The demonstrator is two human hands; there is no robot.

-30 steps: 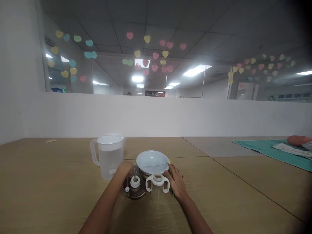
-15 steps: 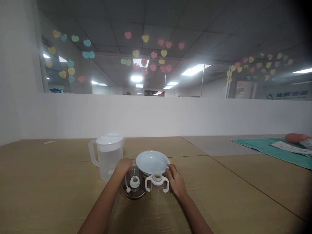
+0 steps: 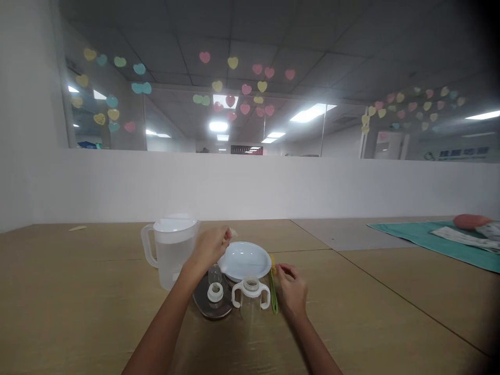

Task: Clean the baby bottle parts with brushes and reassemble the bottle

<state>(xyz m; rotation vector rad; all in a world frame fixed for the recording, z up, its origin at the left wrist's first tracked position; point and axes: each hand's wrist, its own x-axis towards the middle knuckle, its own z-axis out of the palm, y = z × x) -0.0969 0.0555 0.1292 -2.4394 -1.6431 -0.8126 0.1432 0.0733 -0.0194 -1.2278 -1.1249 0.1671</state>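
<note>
My left hand (image 3: pixel 211 249) is closed, raised at the bowl's left rim. It pinches a translucent straw (image 3: pixel 223 263), blurred, with a pale end showing past the fingertips. Below it, a dark oval tray (image 3: pixel 203 302) bears a white bottle collar (image 3: pixel 215 292) and a clear dome cap (image 3: pixel 214 274). The white bowl (image 3: pixel 247 260) stands behind a clear bottle (image 3: pixel 251 304) with a white two-handled ring (image 3: pixel 236 295). Right of these, my right hand (image 3: pixel 292 291) has its fingers curled and pinched; whatever they hold is indistinct. Beside its fingertips lies a green-handled brush (image 3: pixel 274 294) with a yellow head.
A lidded, translucent pitcher (image 3: pixel 175 258) of water stands left of the bowl, close to my left forearm. Far right, a teal cloth (image 3: pixel 414 237) carries a patterned cloth and a reddish item (image 3: pixel 472 222). A white wall (image 3: pixel 250 187) borders the table's back.
My left hand has lifted the straw off the tray and moved up and right to the bowl's edge. My right hand has drawn slightly right, away from the bowl, uncovering the green brush handle.
</note>
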